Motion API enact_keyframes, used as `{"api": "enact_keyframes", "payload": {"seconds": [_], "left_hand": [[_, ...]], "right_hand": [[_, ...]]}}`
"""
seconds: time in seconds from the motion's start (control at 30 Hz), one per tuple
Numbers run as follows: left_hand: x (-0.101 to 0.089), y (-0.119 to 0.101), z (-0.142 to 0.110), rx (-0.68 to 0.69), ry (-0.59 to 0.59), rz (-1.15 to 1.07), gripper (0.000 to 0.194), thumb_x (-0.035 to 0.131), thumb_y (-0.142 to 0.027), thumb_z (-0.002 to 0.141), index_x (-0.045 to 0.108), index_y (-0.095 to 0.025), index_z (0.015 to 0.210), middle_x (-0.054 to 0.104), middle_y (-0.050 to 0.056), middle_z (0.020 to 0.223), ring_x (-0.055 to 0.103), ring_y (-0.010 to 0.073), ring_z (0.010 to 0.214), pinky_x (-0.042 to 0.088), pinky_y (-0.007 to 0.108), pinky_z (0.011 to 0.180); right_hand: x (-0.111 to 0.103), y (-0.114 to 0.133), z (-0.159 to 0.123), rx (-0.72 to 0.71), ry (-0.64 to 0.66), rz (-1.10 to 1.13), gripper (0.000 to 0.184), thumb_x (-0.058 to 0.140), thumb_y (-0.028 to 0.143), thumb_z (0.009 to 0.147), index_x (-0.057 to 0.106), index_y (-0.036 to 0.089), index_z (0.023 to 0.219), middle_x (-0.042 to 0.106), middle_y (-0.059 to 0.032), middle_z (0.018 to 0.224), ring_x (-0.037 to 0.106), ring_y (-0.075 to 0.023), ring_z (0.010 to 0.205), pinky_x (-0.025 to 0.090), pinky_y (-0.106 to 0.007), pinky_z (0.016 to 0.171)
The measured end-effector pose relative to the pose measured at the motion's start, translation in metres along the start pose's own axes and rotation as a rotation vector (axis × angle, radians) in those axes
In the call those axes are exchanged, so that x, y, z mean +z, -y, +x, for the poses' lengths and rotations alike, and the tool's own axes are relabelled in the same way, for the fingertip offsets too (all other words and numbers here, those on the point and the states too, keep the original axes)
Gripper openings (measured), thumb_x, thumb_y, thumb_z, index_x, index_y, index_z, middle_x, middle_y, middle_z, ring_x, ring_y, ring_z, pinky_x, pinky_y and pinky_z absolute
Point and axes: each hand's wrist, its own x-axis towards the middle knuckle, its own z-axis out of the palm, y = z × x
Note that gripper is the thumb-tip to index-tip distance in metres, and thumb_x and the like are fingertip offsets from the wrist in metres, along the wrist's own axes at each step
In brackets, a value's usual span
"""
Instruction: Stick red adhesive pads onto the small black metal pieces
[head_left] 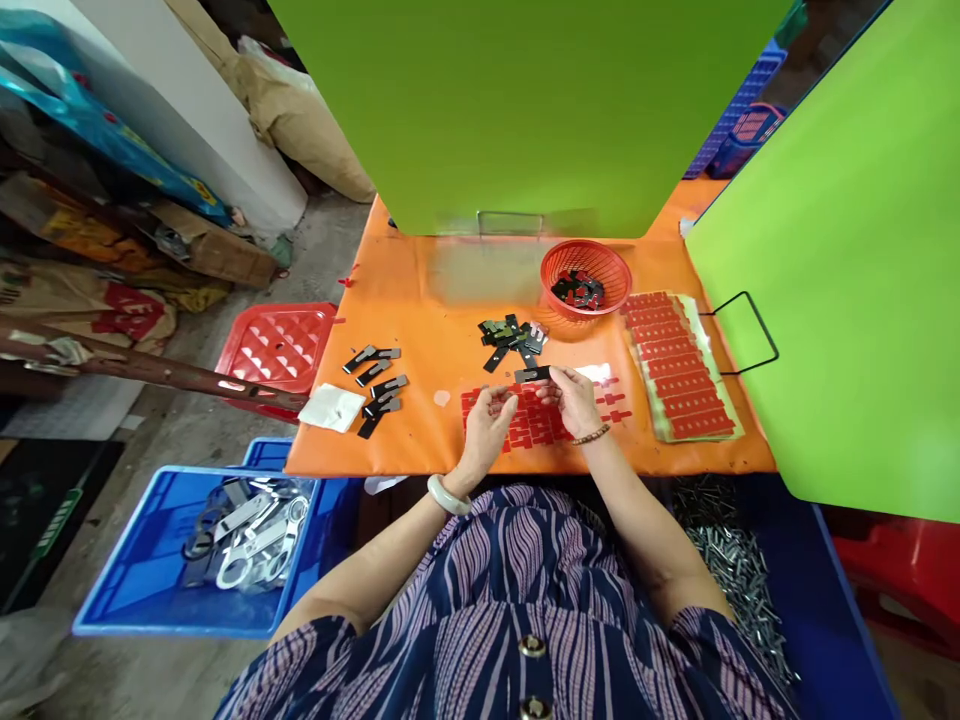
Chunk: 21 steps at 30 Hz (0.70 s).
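My right hand (576,402) pinches one end of a flat black strip (528,375), which points left above the orange table (405,420). To its left, my left hand (487,430) hovers with fingers loosely curled and thumb apart, and I see nothing in it. Beneath both hands lie red cut-out pieces (536,420) in rows, partly covered by the hands. Just beyond them is a loose pile of black strips (511,338). Another group of black strips (382,380), with grey parts on them, lies at the table's left side. A red basket (551,262) behind the pile holds dark pieces.
Red die-cut sheets (679,365) are stacked at the right. A white packet (332,408) sits at the left table edge. Green panels (517,110) with wire handles stand behind and right. Blue crates (124,575) of metal parts and a red stool (274,345) flank the table.
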Motion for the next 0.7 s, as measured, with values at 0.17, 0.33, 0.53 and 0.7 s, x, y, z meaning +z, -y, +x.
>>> {"api": "enact_keyframes", "payload": {"seconds": [0.17, 0.33, 0.53, 0.7], "left_hand": [[0.005, -0.019, 0.003, -0.17, 0.115, -0.326, 0.034, 0.071, -0.045, 0.075, 0.068, -0.016, 0.092, 0.07, 0.003, 0.087, 0.065, 0.014, 0.076, 0.052, 0.026, 0.074], [0.009, -0.025, 0.0, -0.247, 0.039, -0.438, 0.032, 0.073, -0.045, 0.072, 0.061, -0.016, 0.072, 0.06, -0.003, 0.06, 0.052, 0.0089, 0.05, 0.043, 0.022, 0.047], [0.001, -0.021, -0.001, -0.296, 0.08, -0.441, 0.027, 0.071, -0.041, 0.073, 0.061, -0.016, 0.073, 0.064, 0.001, 0.067, 0.058, 0.0103, 0.055, 0.045, 0.022, 0.051], [-0.005, -0.014, 0.005, -0.368, 0.068, -0.454, 0.034, 0.075, -0.044, 0.068, 0.056, -0.016, 0.075, 0.066, 0.001, 0.065, 0.062, 0.013, 0.054, 0.051, 0.027, 0.057]], "right_hand": [[0.01, -0.009, -0.025, 0.048, 0.023, 0.077, 0.025, 0.073, 0.041, 0.069, 0.058, 0.022, 0.079, 0.072, 0.0009, 0.067, 0.063, -0.0143, 0.05, 0.049, -0.025, 0.045], [0.018, -0.022, -0.053, 0.007, 0.103, -0.067, 0.027, 0.071, 0.047, 0.072, 0.058, 0.023, 0.074, 0.068, 0.0027, 0.062, 0.062, -0.0146, 0.049, 0.051, -0.027, 0.048], [0.007, -0.024, -0.072, -0.086, 0.32, -0.379, 0.024, 0.065, 0.046, 0.08, 0.06, 0.023, 0.075, 0.065, 0.0027, 0.065, 0.059, -0.0131, 0.053, 0.05, -0.027, 0.054], [-0.025, -0.013, -0.045, -0.403, 0.051, -0.767, 0.02, 0.055, 0.037, 0.087, 0.063, 0.022, 0.077, 0.064, -0.0005, 0.07, 0.059, -0.0165, 0.064, 0.05, -0.03, 0.065]]}}
